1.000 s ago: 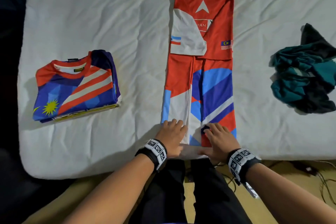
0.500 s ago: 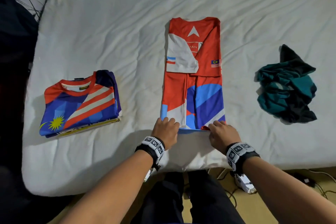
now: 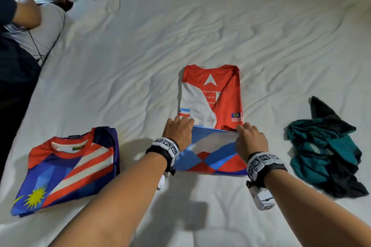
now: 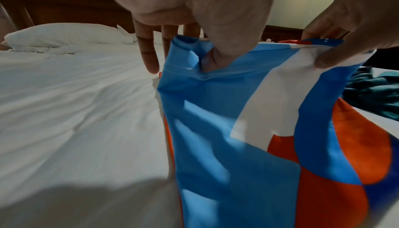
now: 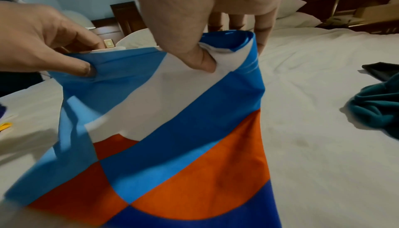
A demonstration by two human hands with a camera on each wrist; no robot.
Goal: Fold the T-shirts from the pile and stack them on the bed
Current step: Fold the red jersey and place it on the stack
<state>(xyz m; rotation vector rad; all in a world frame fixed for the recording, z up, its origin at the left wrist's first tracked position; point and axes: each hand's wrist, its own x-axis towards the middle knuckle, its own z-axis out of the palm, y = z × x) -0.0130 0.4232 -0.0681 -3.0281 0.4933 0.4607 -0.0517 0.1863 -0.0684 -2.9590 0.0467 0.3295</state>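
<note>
Where hem rises, teal heap (image 3: 325, 152) rightward

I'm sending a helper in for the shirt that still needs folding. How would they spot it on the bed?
On the white bed, look right of the red shirt that both hands are folding. The teal and black shirt lies there crumpled, the only garment not flat and the only one without red.

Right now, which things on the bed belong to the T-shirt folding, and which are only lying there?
Part of the job:
- red jersey, its hem pinched by left hand and right hand
- folded blue jersey
- crumpled teal shirts, not yet folded

Just lying about:
- pillow
- cables at the bed's left edge
</note>
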